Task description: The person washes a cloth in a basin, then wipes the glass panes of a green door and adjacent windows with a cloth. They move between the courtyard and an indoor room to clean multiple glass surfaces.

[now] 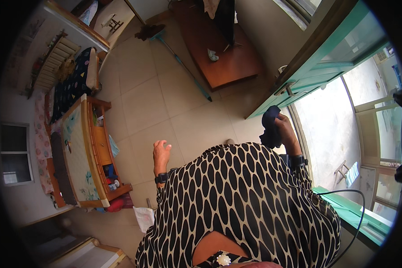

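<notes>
A bunched dark cloth [270,125] hangs from my right hand [287,132], which is closed around its upper part. That hand is beside the green door [308,90], a little below its lever handle [289,89]. My left hand [161,155] is held over the tiled floor with nothing in it, fingers loosely curled and thumb apart. A dark band circles each wrist. Between the hands, my patterned top covers most of the body, and the tip of one shoe [230,141] shows past it.
A mop [182,63] lies across the floor beside a low wooden cabinet [227,72] with a crumpled item on top. To the left stand a coffee table [77,154] with open shelves and a cushioned wooden sofa [75,83]. Past the doorway is a small stool [350,174].
</notes>
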The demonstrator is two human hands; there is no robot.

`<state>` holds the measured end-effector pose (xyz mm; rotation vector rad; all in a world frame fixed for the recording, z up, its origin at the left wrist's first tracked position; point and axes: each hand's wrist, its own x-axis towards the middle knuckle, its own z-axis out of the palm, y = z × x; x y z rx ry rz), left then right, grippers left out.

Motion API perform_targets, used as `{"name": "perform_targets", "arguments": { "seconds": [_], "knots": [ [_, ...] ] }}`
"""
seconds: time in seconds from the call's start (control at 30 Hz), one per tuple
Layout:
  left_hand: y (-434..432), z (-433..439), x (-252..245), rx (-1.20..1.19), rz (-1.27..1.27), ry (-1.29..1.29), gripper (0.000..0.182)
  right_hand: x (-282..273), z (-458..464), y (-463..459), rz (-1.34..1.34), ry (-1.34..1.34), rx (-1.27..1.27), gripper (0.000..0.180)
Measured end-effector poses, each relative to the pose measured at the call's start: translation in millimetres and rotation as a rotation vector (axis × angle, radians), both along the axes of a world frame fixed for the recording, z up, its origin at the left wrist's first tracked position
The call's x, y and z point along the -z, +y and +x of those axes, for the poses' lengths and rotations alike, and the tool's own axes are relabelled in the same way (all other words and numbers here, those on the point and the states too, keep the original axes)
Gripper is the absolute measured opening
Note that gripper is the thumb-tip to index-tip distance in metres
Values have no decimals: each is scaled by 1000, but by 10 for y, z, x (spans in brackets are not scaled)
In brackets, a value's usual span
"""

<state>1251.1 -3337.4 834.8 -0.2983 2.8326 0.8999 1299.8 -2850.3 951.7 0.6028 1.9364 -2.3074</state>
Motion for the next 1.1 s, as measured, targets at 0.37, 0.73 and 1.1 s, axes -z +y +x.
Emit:
{"name": "perform_targets", "arguments": {
  "seconds": [0.37, 0.73, 1.1],
  "knots": [
    [557, -1395, -360, 354, -123, -197, 35, -263, -111, 382, 1067, -64, 616, 64],
    [2236, -4260, 224, 832, 10, -152, 34, -164, -194, 91, 914, -196, 1001, 55],
    [3146, -5594, 1905, 912, -157, -371, 50, 28, -17, 267, 625, -531, 1039, 46]
  ]
}}
